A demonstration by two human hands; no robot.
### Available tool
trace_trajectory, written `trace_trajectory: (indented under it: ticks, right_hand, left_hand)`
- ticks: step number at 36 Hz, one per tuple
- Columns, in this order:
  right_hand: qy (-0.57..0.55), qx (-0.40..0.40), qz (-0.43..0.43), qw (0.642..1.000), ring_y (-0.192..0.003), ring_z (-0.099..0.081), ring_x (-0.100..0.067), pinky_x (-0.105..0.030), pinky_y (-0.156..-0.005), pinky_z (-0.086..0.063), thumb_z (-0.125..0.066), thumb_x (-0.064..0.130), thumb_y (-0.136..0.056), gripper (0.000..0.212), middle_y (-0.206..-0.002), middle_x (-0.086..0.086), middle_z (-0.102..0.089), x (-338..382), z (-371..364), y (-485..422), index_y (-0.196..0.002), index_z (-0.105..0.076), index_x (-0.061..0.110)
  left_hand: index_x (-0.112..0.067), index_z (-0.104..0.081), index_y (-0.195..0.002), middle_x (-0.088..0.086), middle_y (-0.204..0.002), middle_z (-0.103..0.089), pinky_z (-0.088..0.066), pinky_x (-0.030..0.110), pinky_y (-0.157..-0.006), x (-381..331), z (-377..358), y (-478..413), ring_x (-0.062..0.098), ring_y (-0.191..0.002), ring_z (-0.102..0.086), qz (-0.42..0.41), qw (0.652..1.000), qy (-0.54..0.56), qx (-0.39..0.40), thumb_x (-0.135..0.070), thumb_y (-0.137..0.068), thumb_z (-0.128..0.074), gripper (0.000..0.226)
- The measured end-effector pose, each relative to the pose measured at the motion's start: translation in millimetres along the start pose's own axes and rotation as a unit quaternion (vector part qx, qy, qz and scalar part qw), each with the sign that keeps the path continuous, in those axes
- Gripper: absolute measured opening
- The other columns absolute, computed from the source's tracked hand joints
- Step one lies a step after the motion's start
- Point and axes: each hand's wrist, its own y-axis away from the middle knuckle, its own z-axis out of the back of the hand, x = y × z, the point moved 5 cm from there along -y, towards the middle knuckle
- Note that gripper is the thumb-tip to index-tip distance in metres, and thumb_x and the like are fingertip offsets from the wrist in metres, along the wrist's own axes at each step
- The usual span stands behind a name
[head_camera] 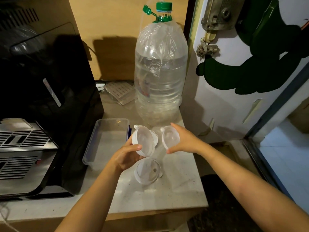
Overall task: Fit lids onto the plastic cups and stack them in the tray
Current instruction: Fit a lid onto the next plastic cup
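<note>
My left hand (127, 156) holds a clear plastic cup with a lid (144, 142) tilted toward me, thumb on its rim. To its right, my right hand (184, 141) grips a second clear cup or lid (170, 137) between thumb and fingers, its small tab pointing up. Below both, a third clear round piece (147, 171) with a small hole lies flat on the counter. The clear rectangular tray (93, 146) sits left of my hands with nothing in it.
A large water bottle (160, 72) with a green cap stands right behind the cups. A black and steel machine (38, 97) fills the left side. The counter's front edge (150, 211) is near; a doorway and wall close off the right.
</note>
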Motion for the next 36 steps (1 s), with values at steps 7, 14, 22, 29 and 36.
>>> trace_trajectory:
  ticks: [7,14,22,29,36]
  right_hand:
    - [-0.073,-0.006,0.069,0.995,-0.140,-0.029,-0.018,-0.038,-0.111,-0.035,-0.085,0.028,-0.064,0.108,-0.154,0.003,-0.028,55,18,2,-0.149,-0.018,0.024]
    - [-0.108,0.012,0.081,0.991,-0.138,-0.032,-0.017,-0.031,-0.107,-0.036,-0.083,0.023,-0.067,0.107,-0.152,0.001,-0.030,73,7,0,-0.150,-0.015,0.021]
    - [-0.130,0.023,0.094,0.987,-0.139,-0.032,-0.017,-0.032,-0.108,-0.036,-0.082,0.023,-0.069,0.105,-0.154,0.001,-0.028,85,10,-6,-0.150,-0.015,0.022]
    - [-0.123,0.024,0.108,0.986,-0.139,-0.032,-0.016,-0.028,-0.107,-0.035,-0.083,0.020,-0.067,0.105,-0.152,0.001,-0.032,96,9,-14,-0.149,-0.019,0.025]
    - [-0.104,0.034,0.117,0.987,-0.143,-0.026,-0.015,-0.024,-0.106,-0.030,-0.083,0.022,-0.067,0.108,-0.156,0.002,-0.027,102,6,-22,-0.150,-0.014,0.025]
  left_hand:
    - [-0.027,-0.052,-0.112,0.005,-0.103,-0.063,-0.058,0.032,-0.070,-19,-10,-9,0.017,-0.085,-0.068,-0.036,0.999,0.009,0.015,-0.033,-0.028,-0.091,0.093]
    - [-0.022,-0.051,-0.114,-0.002,-0.090,-0.075,-0.058,0.031,-0.068,-29,-23,-15,0.015,-0.084,-0.070,-0.063,0.997,0.032,0.034,-0.033,-0.032,-0.091,0.092]
    - [-0.024,-0.050,-0.116,-0.001,-0.094,-0.074,-0.058,0.031,-0.073,-40,-20,-19,0.016,-0.088,-0.069,-0.069,0.997,0.021,0.030,-0.033,-0.034,-0.091,0.091]
    - [-0.026,-0.049,-0.118,0.001,-0.097,-0.072,-0.058,0.032,-0.072,-48,-15,-21,0.016,-0.089,-0.068,-0.077,0.997,0.017,0.023,-0.033,-0.035,-0.090,0.093]
    - [-0.024,-0.050,-0.118,0.004,-0.097,-0.069,-0.058,0.032,-0.069,-51,-5,-23,0.017,-0.086,-0.068,-0.081,0.997,0.019,0.006,-0.033,-0.032,-0.091,0.096]
